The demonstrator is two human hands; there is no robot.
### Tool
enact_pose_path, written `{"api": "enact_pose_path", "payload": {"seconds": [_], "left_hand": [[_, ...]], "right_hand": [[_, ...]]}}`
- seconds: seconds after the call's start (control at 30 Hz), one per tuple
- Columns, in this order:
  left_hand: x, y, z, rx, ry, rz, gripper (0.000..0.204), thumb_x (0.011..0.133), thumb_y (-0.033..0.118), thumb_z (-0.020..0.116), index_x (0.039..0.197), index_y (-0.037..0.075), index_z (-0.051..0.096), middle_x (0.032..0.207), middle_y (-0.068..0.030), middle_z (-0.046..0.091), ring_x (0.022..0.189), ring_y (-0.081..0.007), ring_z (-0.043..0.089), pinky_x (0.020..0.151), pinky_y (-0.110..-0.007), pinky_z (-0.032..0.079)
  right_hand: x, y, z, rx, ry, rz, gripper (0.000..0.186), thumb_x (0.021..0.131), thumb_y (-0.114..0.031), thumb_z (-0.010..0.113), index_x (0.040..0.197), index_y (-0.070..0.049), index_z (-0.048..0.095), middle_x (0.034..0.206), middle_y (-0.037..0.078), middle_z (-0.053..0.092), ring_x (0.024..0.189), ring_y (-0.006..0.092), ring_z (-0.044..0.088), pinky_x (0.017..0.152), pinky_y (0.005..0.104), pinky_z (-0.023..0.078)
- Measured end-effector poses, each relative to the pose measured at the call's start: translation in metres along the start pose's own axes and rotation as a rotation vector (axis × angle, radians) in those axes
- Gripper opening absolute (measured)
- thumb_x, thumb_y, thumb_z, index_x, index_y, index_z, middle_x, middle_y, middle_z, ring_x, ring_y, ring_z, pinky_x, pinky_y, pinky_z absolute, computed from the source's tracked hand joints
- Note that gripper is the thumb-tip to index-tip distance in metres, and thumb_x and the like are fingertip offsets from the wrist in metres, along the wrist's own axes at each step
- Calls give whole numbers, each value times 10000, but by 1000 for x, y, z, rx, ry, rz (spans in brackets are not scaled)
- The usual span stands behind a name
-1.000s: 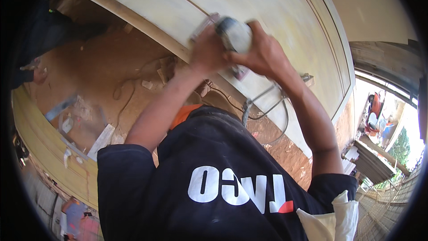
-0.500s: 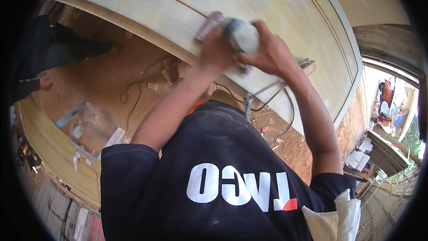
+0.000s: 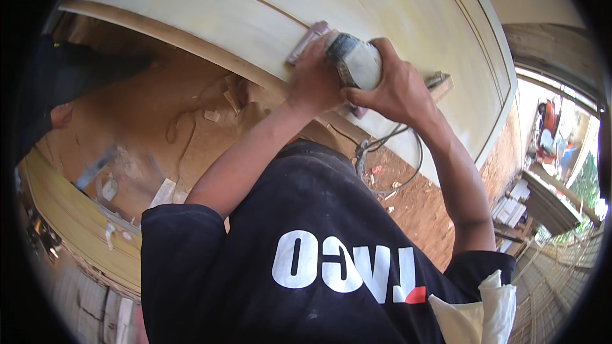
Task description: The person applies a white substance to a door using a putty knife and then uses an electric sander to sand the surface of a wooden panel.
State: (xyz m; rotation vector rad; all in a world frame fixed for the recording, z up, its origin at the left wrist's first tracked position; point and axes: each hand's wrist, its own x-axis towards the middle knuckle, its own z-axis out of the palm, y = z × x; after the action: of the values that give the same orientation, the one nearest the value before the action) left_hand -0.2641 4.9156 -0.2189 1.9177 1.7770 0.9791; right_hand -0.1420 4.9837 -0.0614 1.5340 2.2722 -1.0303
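Note:
A power sander (image 3: 361, 65) with a pale, dusty body and dark band lies on a large wooden panel (image 3: 255, 22), between my two hands. Its flat purplish pad (image 3: 306, 41) shows at the far left, pressed on the panel near a long groove. My left hand (image 3: 315, 83) is wrapped round the sander's left side, low down by the pad. Curled over the right end of the body is my right hand (image 3: 398, 86), thumb toward me. Most of the pad is hidden under my left hand and the body.
A wooden block (image 3: 441, 88) rests on the panel right of my hands. A looped grey cable (image 3: 417, 162) hangs by the panel's near edge. Another person's hand (image 3: 62, 116) and dark sleeve are at the left. Scraps litter the dirt floor (image 3: 137, 130); a yellowish panel (image 3: 76, 207) stands lower left.
Both hands and the sander have shifted slightly right and toward me over the panel. The view has shifted a little too. My grip looks the same.

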Motion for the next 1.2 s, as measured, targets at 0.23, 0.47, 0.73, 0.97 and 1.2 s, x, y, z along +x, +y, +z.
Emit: {"api": "enact_pose_path", "payload": {"seconds": [0.23,0.47,0.73,0.97,1.2], "left_hand": [[-16,36,18,-136,110,59,692,793,370,746,1398,92,553,1307,-164,577,1310,-334,512,1133,-457,395],[20,-22,-22,-59,57,-2,639,803,497,715,1280,81,622,1327,-141,608,1359,-315,482,1149,-442,380],[4,2,-11,-51,18,28,764,713,453,793,1341,68,590,1387,-129,577,1408,-291,441,1180,-445,350],[32,-93,-80,27,304,-17,622,719,464,786,1163,49,652,1070,-142,693,1031,-327,663,935,-438,524],[32,-130,-109,25,280,-12,654,684,433,856,1226,130,651,1143,-86,709,1038,-315,678,910,-441,539]], "right_hand": [[-29,35,4,-24,21,56,868,655,-401,856,1317,20,483,1002,288,714,944,417,731,853,458,583],[28,-21,-3,-19,21,-53,808,678,-379,837,1287,23,489,876,262,727,863,417,738,832,440,582],[11,-7,-2,-90,13,61,855,650,-379,879,1298,11,481,1046,274,713,1000,408,722,884,467,571],[96,-88,8,-204,74,-239,953,664,-532,809,1287,109,482,848,298,704,838,429,727,753,471,586],[120,-114,19,-114,120,-398,809,686,-530,812,1156,62,526,839,306,698,825,452,716,737,487,581]]}}
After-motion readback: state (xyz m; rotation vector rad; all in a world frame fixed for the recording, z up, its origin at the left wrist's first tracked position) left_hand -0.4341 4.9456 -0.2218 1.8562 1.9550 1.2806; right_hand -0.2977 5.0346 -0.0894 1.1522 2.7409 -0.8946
